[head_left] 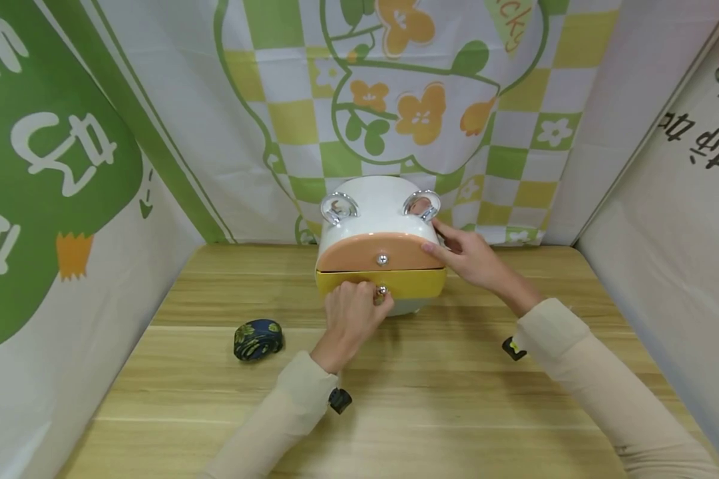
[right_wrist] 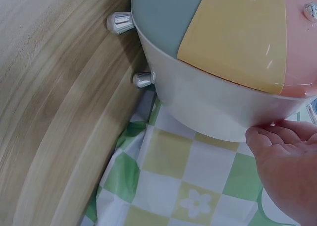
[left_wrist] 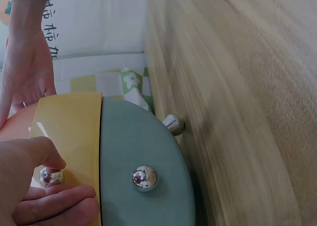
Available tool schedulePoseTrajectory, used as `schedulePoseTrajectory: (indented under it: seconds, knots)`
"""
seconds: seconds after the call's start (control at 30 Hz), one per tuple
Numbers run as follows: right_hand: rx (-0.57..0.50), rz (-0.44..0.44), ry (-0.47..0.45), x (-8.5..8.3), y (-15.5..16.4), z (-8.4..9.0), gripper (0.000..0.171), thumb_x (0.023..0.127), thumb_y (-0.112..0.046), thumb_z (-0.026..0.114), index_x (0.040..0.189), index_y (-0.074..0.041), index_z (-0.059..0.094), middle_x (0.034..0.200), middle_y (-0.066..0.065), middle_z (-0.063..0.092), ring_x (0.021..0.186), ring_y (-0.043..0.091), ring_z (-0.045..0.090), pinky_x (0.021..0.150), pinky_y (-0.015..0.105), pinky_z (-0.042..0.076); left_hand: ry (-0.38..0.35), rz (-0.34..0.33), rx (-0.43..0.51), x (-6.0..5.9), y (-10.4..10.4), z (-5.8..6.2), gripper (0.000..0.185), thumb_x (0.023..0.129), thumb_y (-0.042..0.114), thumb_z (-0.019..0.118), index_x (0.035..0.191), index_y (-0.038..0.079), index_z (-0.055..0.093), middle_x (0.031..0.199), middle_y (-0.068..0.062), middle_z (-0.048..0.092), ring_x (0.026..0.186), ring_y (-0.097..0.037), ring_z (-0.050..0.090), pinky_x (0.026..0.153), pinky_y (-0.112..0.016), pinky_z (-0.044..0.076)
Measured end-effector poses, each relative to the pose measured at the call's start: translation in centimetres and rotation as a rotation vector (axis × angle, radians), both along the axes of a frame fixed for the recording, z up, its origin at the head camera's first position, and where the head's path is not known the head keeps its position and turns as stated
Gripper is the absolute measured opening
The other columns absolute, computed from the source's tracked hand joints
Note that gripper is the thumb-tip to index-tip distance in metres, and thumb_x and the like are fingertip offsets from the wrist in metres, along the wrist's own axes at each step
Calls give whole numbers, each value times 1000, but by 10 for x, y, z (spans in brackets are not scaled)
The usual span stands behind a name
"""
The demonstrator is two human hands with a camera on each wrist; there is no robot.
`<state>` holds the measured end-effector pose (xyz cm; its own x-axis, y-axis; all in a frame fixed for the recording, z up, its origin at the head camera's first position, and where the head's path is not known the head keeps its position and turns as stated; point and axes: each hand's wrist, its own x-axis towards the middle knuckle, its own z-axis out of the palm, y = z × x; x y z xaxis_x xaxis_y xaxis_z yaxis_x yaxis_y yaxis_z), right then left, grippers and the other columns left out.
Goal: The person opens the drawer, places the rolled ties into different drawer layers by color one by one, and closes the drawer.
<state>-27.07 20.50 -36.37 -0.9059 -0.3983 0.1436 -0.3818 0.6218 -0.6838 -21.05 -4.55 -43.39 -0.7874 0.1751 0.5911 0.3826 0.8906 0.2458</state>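
Drawer box: a small white cabinet (head_left: 376, 199) with rounded body stands on the wooden table (head_left: 455, 412), close to the checked cloth (head_left: 311, 113) at the back. It has three drawers: orange drawer (head_left: 359, 255) on top, yellow drawer (head_left: 419, 283) below it, grey-green drawer (left_wrist: 143, 151) lowest.
Left hand: the left hand (head_left: 349, 318) is in front of the box; thumb and fingers pinch the small metal knob (left_wrist: 49, 176) of the yellow drawer.
Right hand: the right hand (head_left: 470, 256) lies on the right side of the box, fingers mostly straight and pressed on the wall, thumb toward the orange drawer front.
Handling, my judgement: the shell looks like glossy hard plastic, stiff, probably light and slippery. The box may slide on its little metal feet (right_wrist: 119, 22), so a steadying hand on the side makes sense.
Where to hold: the knob is small and round; a firm fingertip pinch seems best. The two shiny loops (head_left: 338, 207) on top also look usable for lifting.
Beside the box: a dark patterned roll (head_left: 257, 339) lies to the left front of it, well apart.
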Motion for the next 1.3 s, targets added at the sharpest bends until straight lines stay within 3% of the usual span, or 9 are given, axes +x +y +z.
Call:
schedulePoseTrajectory:
  seconds: [0.2, 0.53, 0.67, 0.9, 1.3]
  knots:
    - [-14, -1, 4, 0, -2, 0, 79, 105, -50, 61, 165, -8, 32, 166, 19, 37, 145, 43, 51, 114, 54, 48, 14, -2, -1, -5, 0, -2, 53, 84, 25, 75, 52, 22, 33, 50, 10, 25, 45, -8, 25, 40, -22, 16]
    - [-3, -9, 12, 0, 0, 0, 80, 105, -53, 59, 165, -8, 31, 167, 18, 35, 144, 44, 51, 114, 54, 48, -41, 11, 29, -4, 0, -4, 54, 89, 30, 74, 51, 22, 36, 48, 10, 30, 45, -9, 31, 39, -23, 21]
    - [-6, -6, 7, 0, -1, 0, 80, 105, -52, 58, 165, -8, 30, 167, 19, 35, 145, 42, 52, 113, 53, 49, -96, 29, -2, -2, -1, -12, 56, 89, 36, 75, 52, 22, 36, 48, 9, 32, 44, -9, 33, 38, -24, 22]
    - [-14, -8, 10, 1, -1, -1, 79, 105, -51, 60, 165, -9, 30, 166, 19, 38, 142, 38, 56, 111, 50, 51, -259, 70, -78, -2, -1, -29, 58, 89, 43, 73, 50, 21, 36, 48, 6, 37, 43, -10, 39, 37, -29, 28]
    - [-5, -18, -3, 5, -1, -2, 82, 103, -51, 64, 166, -11, 30, 161, 23, 46, 139, 37, 59, 111, 51, 51, -347, 92, -92, -7, 5, -39, 59, 94, 43, 73, 51, 20, 40, 50, 3, 45, 45, -14, 48, 39, -33, 34]
